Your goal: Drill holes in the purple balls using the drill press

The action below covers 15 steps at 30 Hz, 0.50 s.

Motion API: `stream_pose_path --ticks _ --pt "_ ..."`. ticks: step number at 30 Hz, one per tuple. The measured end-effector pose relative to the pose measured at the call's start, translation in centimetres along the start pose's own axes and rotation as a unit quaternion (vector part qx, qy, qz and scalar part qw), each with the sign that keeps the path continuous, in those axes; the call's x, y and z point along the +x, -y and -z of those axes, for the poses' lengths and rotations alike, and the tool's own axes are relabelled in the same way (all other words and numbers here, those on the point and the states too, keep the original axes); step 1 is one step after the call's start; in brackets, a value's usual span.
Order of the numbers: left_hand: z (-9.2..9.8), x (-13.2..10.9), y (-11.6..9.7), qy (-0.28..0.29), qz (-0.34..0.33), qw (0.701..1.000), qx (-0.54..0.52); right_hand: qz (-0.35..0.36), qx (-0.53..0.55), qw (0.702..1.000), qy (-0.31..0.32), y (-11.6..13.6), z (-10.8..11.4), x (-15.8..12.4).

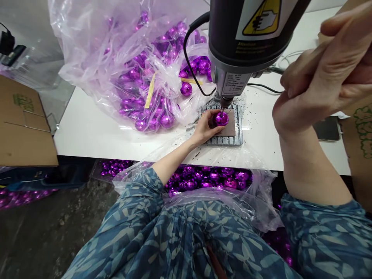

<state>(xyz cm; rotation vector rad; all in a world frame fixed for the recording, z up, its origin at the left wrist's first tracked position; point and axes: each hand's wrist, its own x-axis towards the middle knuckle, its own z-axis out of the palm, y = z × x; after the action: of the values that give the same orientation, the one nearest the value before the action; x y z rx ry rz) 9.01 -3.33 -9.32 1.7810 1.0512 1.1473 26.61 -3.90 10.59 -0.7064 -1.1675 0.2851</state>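
Note:
My left hand [205,128] holds a shiny purple faceted ball [222,119] between thumb and fingers. The ball rests on a small brown board [231,126] atop the slotted metal base [239,133] of a bench drill press [250,50]. Directly above it, the drill bit [222,110] meets the ball's top; how deep it goes I cannot tell. Raised at the right, my right hand [325,73] is closed around the drill press lever [274,70], whose far end is hidden by the fingers.
A large clear plastic bag [95,73] of purple balls lies on the white table [87,131]. More balls [213,176] fill plastic below the table's front edge. Cardboard boxes [26,124] flank both sides. A dark phone [328,129] lies at right. Dark shavings surround the base.

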Motion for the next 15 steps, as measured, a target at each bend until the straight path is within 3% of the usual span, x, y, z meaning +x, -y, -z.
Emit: stream_pose_path --ticks 10,15 --pt "0.1 -0.1 0.3 0.003 0.006 1.0 -0.003 0.071 0.076 0.995 0.002 -1.7 0.3 -1.0" --pt "0.0 0.0 0.3 -0.002 0.008 1.0 0.002 0.076 0.074 0.994 -0.026 -3.3 0.9 -1.7"
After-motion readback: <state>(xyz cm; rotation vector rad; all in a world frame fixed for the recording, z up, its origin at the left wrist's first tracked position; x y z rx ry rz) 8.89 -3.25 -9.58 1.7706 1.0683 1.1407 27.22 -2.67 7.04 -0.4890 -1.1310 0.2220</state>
